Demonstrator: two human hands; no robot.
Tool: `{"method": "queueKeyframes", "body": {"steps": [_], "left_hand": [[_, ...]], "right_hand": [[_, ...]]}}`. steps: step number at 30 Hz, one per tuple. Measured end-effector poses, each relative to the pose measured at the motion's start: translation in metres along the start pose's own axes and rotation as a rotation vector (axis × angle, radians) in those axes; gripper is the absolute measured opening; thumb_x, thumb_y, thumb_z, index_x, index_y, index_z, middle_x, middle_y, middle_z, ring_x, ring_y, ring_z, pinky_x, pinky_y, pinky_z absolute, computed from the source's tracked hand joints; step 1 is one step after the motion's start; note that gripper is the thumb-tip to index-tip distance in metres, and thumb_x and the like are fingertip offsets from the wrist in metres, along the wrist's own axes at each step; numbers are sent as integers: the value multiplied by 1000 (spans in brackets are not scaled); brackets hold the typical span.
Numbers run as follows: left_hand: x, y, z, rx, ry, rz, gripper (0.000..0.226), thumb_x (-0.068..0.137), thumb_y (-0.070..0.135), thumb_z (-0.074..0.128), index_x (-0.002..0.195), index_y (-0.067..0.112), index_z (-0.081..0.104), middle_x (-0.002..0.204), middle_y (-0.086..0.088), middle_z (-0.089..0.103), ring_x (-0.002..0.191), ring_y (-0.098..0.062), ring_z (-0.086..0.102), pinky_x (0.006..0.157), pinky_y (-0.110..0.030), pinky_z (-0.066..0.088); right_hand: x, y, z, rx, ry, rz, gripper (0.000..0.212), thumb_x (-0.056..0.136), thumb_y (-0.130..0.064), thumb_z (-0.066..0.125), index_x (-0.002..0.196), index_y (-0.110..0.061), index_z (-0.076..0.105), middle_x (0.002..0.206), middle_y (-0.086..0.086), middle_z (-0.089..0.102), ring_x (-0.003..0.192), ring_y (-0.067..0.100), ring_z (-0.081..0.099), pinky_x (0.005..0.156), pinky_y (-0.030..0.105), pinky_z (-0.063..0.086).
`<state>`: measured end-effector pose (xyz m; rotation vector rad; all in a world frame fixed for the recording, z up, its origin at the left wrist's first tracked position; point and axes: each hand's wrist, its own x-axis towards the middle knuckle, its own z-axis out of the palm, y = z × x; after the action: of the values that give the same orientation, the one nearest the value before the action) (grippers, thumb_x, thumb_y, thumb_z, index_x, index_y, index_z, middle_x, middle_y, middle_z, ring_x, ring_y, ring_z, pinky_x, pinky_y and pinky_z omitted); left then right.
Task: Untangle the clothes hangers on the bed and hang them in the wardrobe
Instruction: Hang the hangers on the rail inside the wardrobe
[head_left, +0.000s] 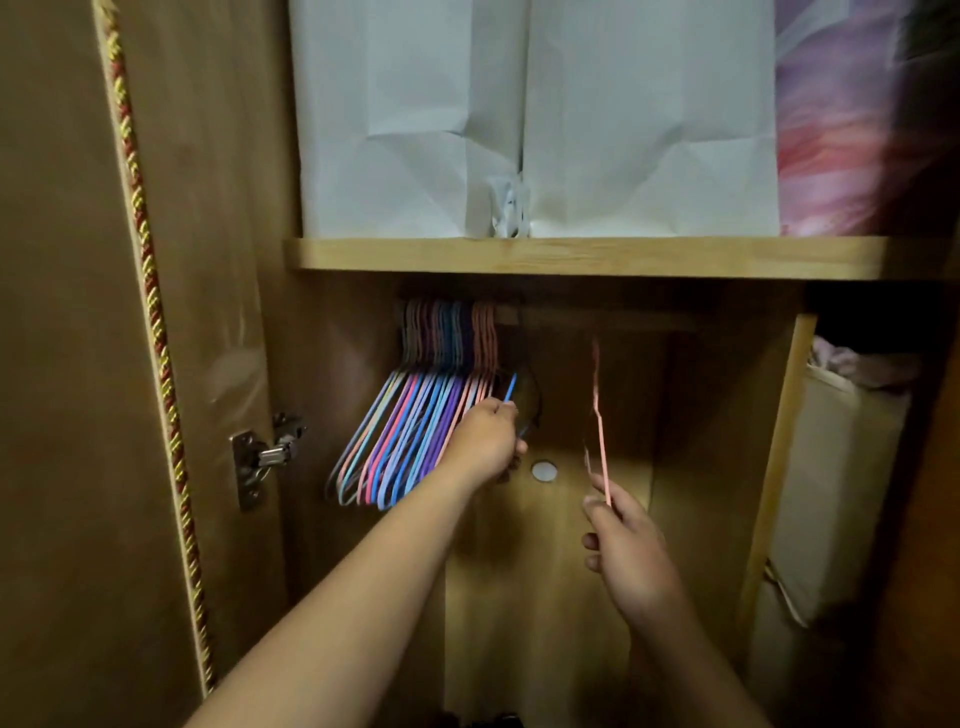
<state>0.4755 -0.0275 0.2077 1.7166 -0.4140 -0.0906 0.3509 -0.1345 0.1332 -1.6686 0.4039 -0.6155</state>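
With the left hand (488, 441) gripping a blue hanger (510, 387) beside the hung bunch (415, 415) and the right hand (631, 540) pinching a pink hanger (600, 431), either hook could snag neighbours or miss the rail (597, 318).

Hung hangers (415, 415) on rail, left end: blue, purple, pink, lt blue, peach. Blue hanger (510, 387) at left hand; pink hanger (600, 431) in right hand. White bags (540, 119) on pale wood shelf (571, 257); pink-purple swirl bag (852, 119) at shelf's right end. Red-yellow twisted cord (150, 291) on brown door.
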Motion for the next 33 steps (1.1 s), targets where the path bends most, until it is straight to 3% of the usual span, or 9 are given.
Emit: {"method": "queueKeyframes", "body": {"steps": [5, 7, 11, 14, 17, 21, 23, 28, 33], "left_hand": [[4, -29, 0, 126, 43, -28, 25, 99, 37, 35, 99, 21, 55, 85, -10, 70, 79, -30, 65, 78, -48, 57], [1, -31, -1, 133, 45, -24, 30, 98, 41, 35, 109, 23, 56, 100, -11, 70, 93, -32, 65, 84, -53, 57], [-20, -20, -5, 56, -67, -80, 39, 100, 39, 37, 138, 37, 46, 128, -6, 59, 106, -32, 60, 75, -47, 60], [-38, -21, -12, -7, -114, -113, 48, 101, 31, 42, 147, 41, 36, 135, -2, 53, 105, -28, 58, 70, -48, 62], [-54, -30, -23, -63, -111, -145, 52, 101, 23, 47, 151, 34, 34, 138, -1, 49, 100, -19, 58, 68, -46, 63], [-64, -40, -40, -21, -102, -139, 42, 102, 22, 48, 143, 31, 45, 119, -2, 60, 99, -21, 65, 67, -45, 62], [-64, -37, -48, -2, -58, -118, 33, 102, 20, 48, 134, 27, 52, 110, -8, 63, 86, -22, 68, 62, -40, 61], [-68, -32, -68, 52, 5, -66, 21, 99, 12, 48, 113, 23, 59, 78, -13, 67, 64, -23, 62, 54, -31, 49], [-73, -34, -86, 122, 58, -81, 19, 97, 17, 53, 109, 28, 61, 89, -8, 71, 70, -22, 66, 51, -26, 43]], "right_hand": [[8, 3, 6, -13, 20, 2, 24, 97, -35, 53, 113, -52, 55, 125, 6, 57, 113, 28, 60, 101, 49, 49], [9, 5, 7, -23, 20, 7, 28, 98, -34, 52, 123, -46, 57, 122, 5, 58, 104, 25, 62, 95, 46, 51], [11, 2, 15, -20, 3, -37, 32, 99, -29, 52, 130, -33, 58, 109, 5, 61, 87, 18, 62, 87, 41, 52], [5, 7, 22, -51, -13, -69, 33, 98, -36, 51, 131, -40, 57, 120, 1, 59, 109, 21, 60, 103, 49, 48], [-7, 8, 25, -53, -3, -95, 34, 91, -49, 49, 124, -51, 57, 120, -6, 59, 112, 19, 60, 102, 53, 48], [12, -21, 31, -46, -27, -170, 33, 97, -44, 47, 128, -48, 55, 128, -8, 55, 116, 16, 57, 105, 47, 47], [37, -38, 40, -130, -9, -203, 38, 98, -45, 43, 135, -42, 51, 134, -7, 50, 120, 16, 54, 107, 45, 45], [67, -31, 72, -413, -68, -198, 44, 105, -32, 34, 144, -19, 47, 141, 13, 50, 131, 28, 45, 108, 32, 34], [56, -20, 103, -433, -126, -272, 41, 106, -32, 30, 140, -20, 49, 130, 13, 54, 125, 29, 48, 102, 29, 35]]}}
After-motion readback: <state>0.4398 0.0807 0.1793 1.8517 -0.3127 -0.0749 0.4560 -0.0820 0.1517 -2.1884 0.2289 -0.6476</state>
